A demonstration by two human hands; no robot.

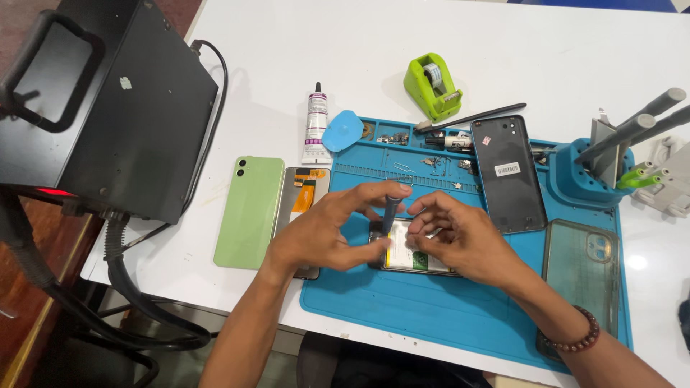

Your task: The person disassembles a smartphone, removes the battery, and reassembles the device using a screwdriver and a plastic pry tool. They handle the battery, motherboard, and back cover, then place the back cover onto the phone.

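An opened phone [411,256] with its insides showing lies on the blue work mat [445,309]. My left hand [327,233] holds a dark screwdriver [389,213] upright, tip down on the phone's top edge, thumb resting along the phone's near left side. My right hand [460,233] rests on the phone's right half, fingers curled toward the screwdriver shaft; what its fingertips pinch is hidden.
A green phone back [249,211] and a screen panel [305,188] lie left of the mat. A black back cover [507,174], clear case [583,269], glue tube [315,123], blue pick [342,131], green tape dispenser [432,86], tool stand [593,169] and black machine [108,108] surround the work.
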